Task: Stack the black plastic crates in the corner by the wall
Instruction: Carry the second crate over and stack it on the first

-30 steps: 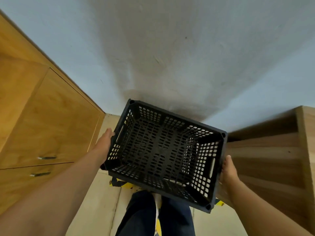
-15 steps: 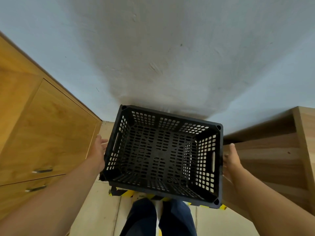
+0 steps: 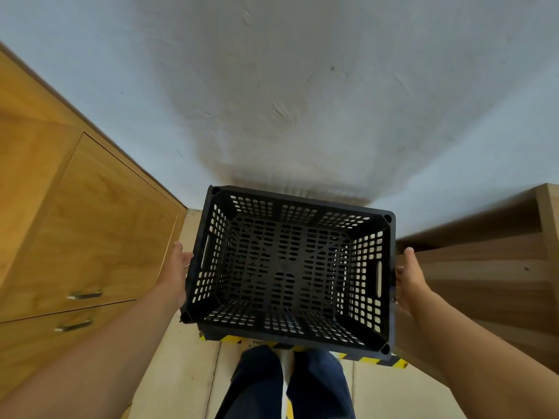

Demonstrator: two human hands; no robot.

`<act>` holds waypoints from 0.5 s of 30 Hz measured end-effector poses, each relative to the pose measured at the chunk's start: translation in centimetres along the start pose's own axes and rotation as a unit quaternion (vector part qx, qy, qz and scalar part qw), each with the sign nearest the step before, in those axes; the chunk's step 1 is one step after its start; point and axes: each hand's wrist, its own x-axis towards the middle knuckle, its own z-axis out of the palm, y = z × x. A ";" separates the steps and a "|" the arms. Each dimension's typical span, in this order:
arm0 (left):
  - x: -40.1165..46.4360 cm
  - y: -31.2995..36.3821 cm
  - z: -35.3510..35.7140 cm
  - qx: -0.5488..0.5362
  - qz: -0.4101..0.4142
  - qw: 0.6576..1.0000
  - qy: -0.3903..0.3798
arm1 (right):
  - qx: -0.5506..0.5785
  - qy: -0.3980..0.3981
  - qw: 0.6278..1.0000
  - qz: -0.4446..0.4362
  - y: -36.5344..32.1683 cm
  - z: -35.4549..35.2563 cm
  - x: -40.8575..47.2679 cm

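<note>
Black plastic crate [image 3: 290, 270], perforated lattice walls and floor, open top toward the camera, empty. Position: between the two hands, close against the pale wall [image 3: 287, 95], over the yellow-and-black hazard tape [image 3: 375, 359] on the floor [image 3: 181, 373]. Whether it is resting on another crate or on the floor beneath cannot be told.

Grip, left: left hand [image 3: 178, 270] open, palm flat beside the crate's left short wall near the handle slot [image 3: 205, 247]; touching or just apart, cannot tell.
Grip, right: right hand [image 3: 408, 278] open, fingers spread, just beside the right short wall at its slot; not clamped on anything.

Handling, by judgement: light, stiff, holds its shape; smooth rim may slip under flat palms. Best taken by the slots in the two short walls.

Orientation: upright, long axis running from one grip to the other, parallel to the wall.

Surroundings: wooden cabinet [image 3: 90, 237] outside the left grip, wooden shelving [image 3: 484, 267] outside the right; person's dark trousers [image 3: 287, 388] on the near side.
</note>
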 end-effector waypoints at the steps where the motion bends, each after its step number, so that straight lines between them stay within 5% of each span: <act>1: 0.0 -0.1 -0.1 0.004 -0.002 1.000 0.000 | -0.006 0.000 1.000 0.003 0.1 -0.1 0.2; 15: 1.4 -0.8 -0.7 0.016 0.009 1.000 -0.005 | -0.037 0.000 0.999 -0.026 1.4 -0.6 1.7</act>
